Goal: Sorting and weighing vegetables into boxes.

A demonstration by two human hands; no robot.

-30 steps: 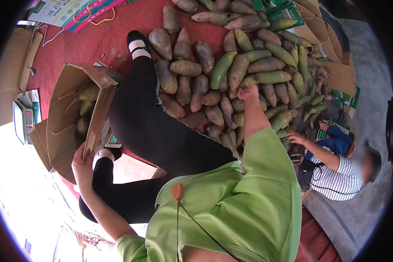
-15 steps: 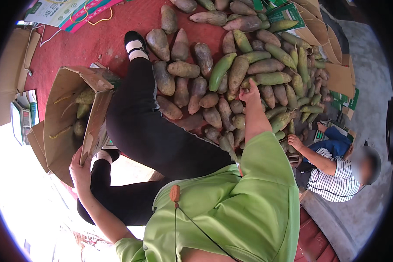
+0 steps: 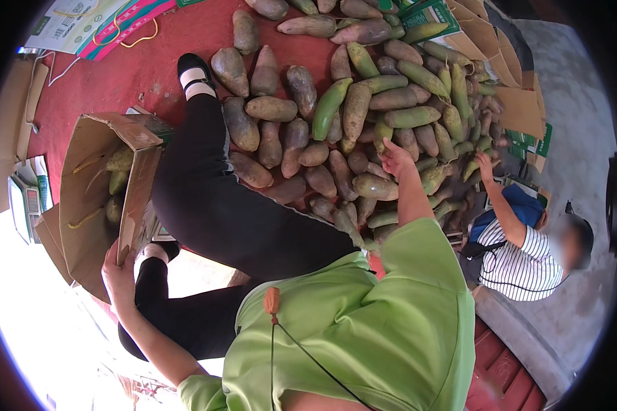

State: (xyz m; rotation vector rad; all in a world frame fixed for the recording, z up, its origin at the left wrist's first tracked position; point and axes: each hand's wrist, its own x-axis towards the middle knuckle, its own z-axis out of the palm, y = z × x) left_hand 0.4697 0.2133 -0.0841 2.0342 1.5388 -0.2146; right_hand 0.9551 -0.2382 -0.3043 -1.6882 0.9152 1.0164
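Draws back toward the body with right hand [image 3: 397,161], fingertips at a green radish [image 3: 382,132] in the pile [image 3: 356,113].
Cannot tell if gripped; could drop it through a loose hold. Pinches carton rim [image 3: 133,219] with left hand [image 3: 120,276]; could tip it by pulling.

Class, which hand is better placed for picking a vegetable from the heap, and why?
Probably the right hand: it reaches over the heap, close against a greenish vegetable. The left hand grasps the cardboard box by its edge, well left of the heap.
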